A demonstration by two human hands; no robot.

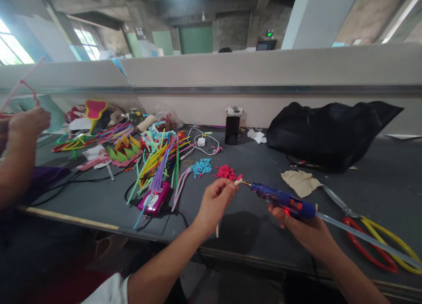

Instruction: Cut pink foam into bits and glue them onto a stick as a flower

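Note:
Between its thumb and fingers, my left hand [216,203] pinches a small pale stick with a red piece [239,178] at its tip. My right hand [303,229] is wrapped around a blue hot glue gun [283,199], its metal nozzle touching or very close to that tip. A long clear glue stick [362,239] sticks out of the gun's back end. Just beyond my left hand lies a heap of small red pieces [225,172], with a heap of small blue pieces [201,167] to its left.
Scissors [349,216] and a beige cloth [300,182] lie at right, before a black bag [316,135]. Colourful pipe cleaners [158,159] surround a magenta box [154,199]. A phone [232,130] stands at the back. Another person's hand [29,119] is at far left.

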